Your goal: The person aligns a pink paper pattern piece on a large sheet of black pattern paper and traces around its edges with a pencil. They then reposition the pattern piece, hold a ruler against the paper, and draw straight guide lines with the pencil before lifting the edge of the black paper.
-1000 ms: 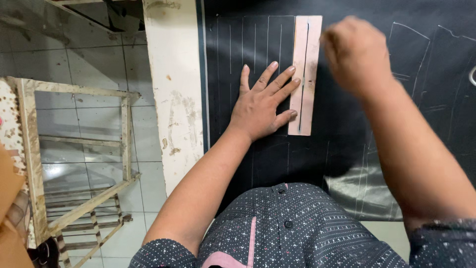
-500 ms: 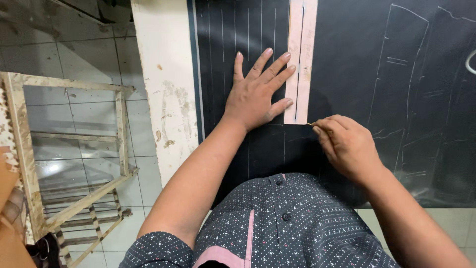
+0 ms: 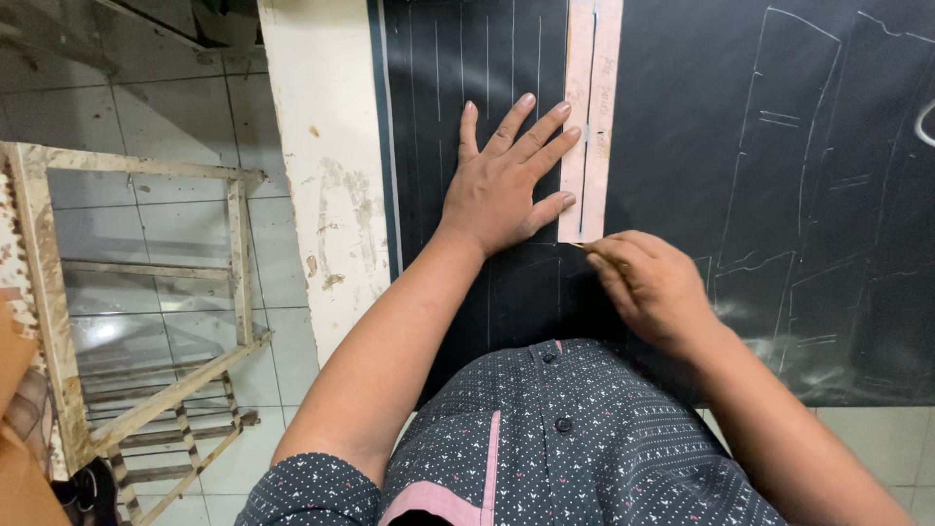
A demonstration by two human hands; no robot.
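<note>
My left hand (image 3: 502, 180) lies flat with fingers spread on dark cloth (image 3: 682, 146), its fingertips pressing the left edge of a long pink paper pattern strip (image 3: 591, 117). My right hand (image 3: 648, 287) is closed around a small piece of marking chalk (image 3: 581, 247), whose tip touches the cloth just below the strip's near end. White chalk lines run along the cloth to the left of the strip, and outlined pattern shapes cover the cloth on the right.
The cloth lies on a white, stained table (image 3: 326, 175) whose left edge shows. Left of the table, a worn wooden frame (image 3: 146, 292) stands on a tiled floor (image 3: 146, 107). An orange thing (image 3: 15, 429) fills the lower left corner.
My right hand came down from the far end of the strip to its near end, holding the chalk. My left hand stayed flat on the strip's edge.
</note>
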